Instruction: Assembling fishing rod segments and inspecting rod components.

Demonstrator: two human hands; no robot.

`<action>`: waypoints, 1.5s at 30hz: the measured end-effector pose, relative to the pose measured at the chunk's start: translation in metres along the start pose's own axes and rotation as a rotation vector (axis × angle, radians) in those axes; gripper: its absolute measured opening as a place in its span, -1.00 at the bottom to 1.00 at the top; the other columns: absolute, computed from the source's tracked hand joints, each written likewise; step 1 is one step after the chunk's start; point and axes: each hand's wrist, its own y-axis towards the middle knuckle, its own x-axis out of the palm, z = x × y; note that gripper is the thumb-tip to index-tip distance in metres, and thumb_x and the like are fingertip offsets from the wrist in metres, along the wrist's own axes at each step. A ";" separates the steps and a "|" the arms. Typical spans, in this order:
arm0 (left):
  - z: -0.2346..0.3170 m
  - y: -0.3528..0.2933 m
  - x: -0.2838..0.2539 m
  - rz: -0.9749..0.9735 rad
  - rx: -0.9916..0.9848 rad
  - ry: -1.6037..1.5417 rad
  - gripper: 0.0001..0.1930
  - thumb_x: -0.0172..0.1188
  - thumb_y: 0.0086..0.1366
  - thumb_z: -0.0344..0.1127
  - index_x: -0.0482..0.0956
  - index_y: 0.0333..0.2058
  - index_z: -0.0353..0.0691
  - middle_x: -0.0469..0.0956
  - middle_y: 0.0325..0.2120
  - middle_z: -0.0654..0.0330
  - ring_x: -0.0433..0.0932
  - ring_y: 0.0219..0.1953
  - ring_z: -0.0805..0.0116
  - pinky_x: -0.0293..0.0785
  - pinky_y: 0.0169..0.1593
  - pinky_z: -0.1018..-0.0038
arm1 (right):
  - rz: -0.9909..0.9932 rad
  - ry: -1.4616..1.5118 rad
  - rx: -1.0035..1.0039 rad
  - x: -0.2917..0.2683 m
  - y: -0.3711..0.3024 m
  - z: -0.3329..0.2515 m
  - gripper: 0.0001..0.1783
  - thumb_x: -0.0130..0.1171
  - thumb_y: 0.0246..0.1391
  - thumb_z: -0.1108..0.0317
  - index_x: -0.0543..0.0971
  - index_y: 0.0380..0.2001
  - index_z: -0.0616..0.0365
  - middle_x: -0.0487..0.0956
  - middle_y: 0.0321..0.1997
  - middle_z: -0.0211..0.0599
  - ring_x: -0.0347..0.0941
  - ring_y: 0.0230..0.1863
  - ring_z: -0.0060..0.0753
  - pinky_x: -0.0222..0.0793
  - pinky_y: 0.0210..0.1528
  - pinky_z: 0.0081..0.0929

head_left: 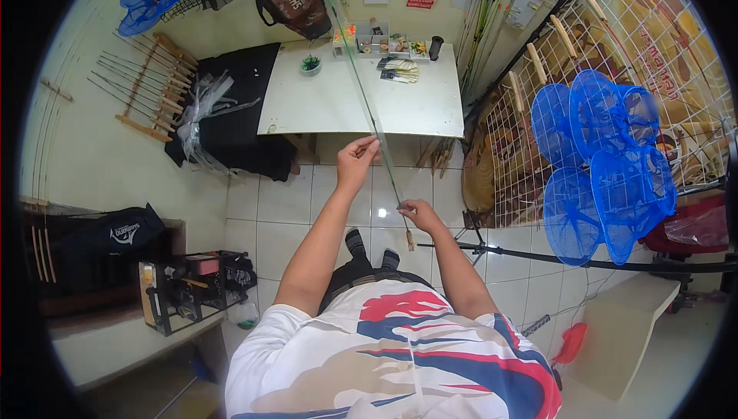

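A thin green fishing rod slants across the middle of the view, its far end running up past the upper edge. A strip that looks like a clear plastic sleeve lies along part of it. My left hand pinches the rod or its sleeve near the table's front edge, thumb and fingers together. Lower down, the fingers of my right hand close on the rod just above its short light-brown handle, which hangs free below that hand.
Ahead stands a white table with a small bowl, a divided tray and packets. Blue nets hang on a wire grid at right. Left are a rod rack and a black organizer.
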 end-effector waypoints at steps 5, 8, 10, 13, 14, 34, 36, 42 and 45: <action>0.008 0.009 0.005 0.061 0.181 -0.090 -0.56 0.24 0.32 -0.40 0.41 0.13 -0.43 0.58 -0.04 0.02 0.59 -0.05 0.36 0.59 -0.02 0.47 | -0.007 0.045 0.046 0.003 -0.003 0.012 -0.78 0.26 0.10 0.29 0.67 -0.23 0.17 0.67 -0.28 -0.15 0.55 -0.23 -0.19 0.42 -0.10 -0.28; 0.024 0.021 -0.001 0.103 0.265 0.039 -0.55 0.26 0.30 -0.40 0.43 0.12 -0.42 0.59 -0.06 0.03 0.60 -0.07 0.36 0.59 -0.03 0.48 | -0.049 0.024 0.084 0.004 -0.006 0.010 -0.78 0.26 0.11 0.29 0.67 -0.22 0.16 0.67 -0.27 -0.16 0.56 -0.24 -0.20 0.44 -0.09 -0.29; 0.032 0.033 0.000 0.094 0.267 0.048 -0.56 0.28 0.29 -0.41 0.44 0.11 -0.42 0.60 -0.08 0.04 0.61 -0.08 0.36 0.59 -0.04 0.49 | -0.035 0.032 0.106 0.007 -0.007 0.016 -0.78 0.25 0.11 0.29 0.67 -0.22 0.15 0.67 -0.26 -0.16 0.56 -0.23 -0.21 0.44 -0.08 -0.30; 0.042 0.044 -0.001 0.052 0.080 -0.052 -0.59 0.29 0.27 -0.42 0.48 0.06 -0.45 0.63 -0.15 0.06 0.64 -0.17 0.38 0.60 -0.10 0.52 | -0.034 0.064 0.135 0.009 -0.008 0.018 -0.77 0.25 0.11 0.29 0.67 -0.20 0.13 0.67 -0.23 -0.16 0.57 -0.19 -0.22 0.44 -0.06 -0.32; 0.044 0.044 0.000 0.042 0.066 -0.064 -0.62 0.30 0.27 -0.41 0.50 0.01 -0.48 0.64 -0.21 0.07 0.65 -0.22 0.40 0.62 -0.16 0.53 | -0.045 0.086 0.144 0.009 -0.006 0.018 -0.76 0.25 0.10 0.29 0.67 -0.17 0.12 0.67 -0.21 -0.16 0.57 -0.17 -0.22 0.44 -0.04 -0.32; 0.005 0.116 0.056 -0.232 -0.055 -0.144 -0.77 0.29 0.28 -0.39 0.56 -0.15 -0.37 0.63 -0.26 0.11 0.64 -0.21 0.41 0.64 -0.16 0.52 | 0.477 0.492 0.089 -0.080 0.104 -0.074 -0.71 0.26 0.17 0.37 0.61 -0.07 0.28 0.66 -0.20 -0.33 0.56 -0.14 -0.53 0.45 -0.04 -0.54; 0.007 0.125 0.061 -0.273 -0.040 -0.075 -0.75 0.30 0.28 -0.38 0.56 -0.13 -0.38 0.63 -0.25 0.10 0.63 -0.18 0.41 0.64 -0.15 0.52 | 0.502 0.486 0.101 -0.088 0.108 -0.071 -0.72 0.26 0.17 0.38 0.61 -0.08 0.29 0.66 -0.21 -0.34 0.55 -0.16 -0.54 0.44 -0.06 -0.55; 0.029 0.176 0.105 -0.342 0.209 0.233 -0.62 0.30 0.28 -0.37 0.51 0.02 -0.43 0.63 -0.23 0.08 0.61 -0.11 0.37 0.63 -0.11 0.49 | 0.580 0.437 0.101 -0.133 0.121 -0.042 -0.71 0.27 0.17 0.36 0.63 -0.08 0.28 0.66 -0.23 -0.37 0.53 -0.21 -0.58 0.44 -0.11 -0.57; 0.037 0.214 0.140 -0.363 0.068 -0.108 -0.57 0.32 0.26 -0.37 0.49 0.06 -0.41 0.63 -0.19 0.04 0.63 -0.16 0.38 0.64 -0.13 0.47 | 0.609 0.483 0.143 -0.160 0.122 -0.028 -0.70 0.27 0.17 0.36 0.64 -0.07 0.29 0.67 -0.21 -0.37 0.53 -0.21 -0.58 0.44 -0.10 -0.57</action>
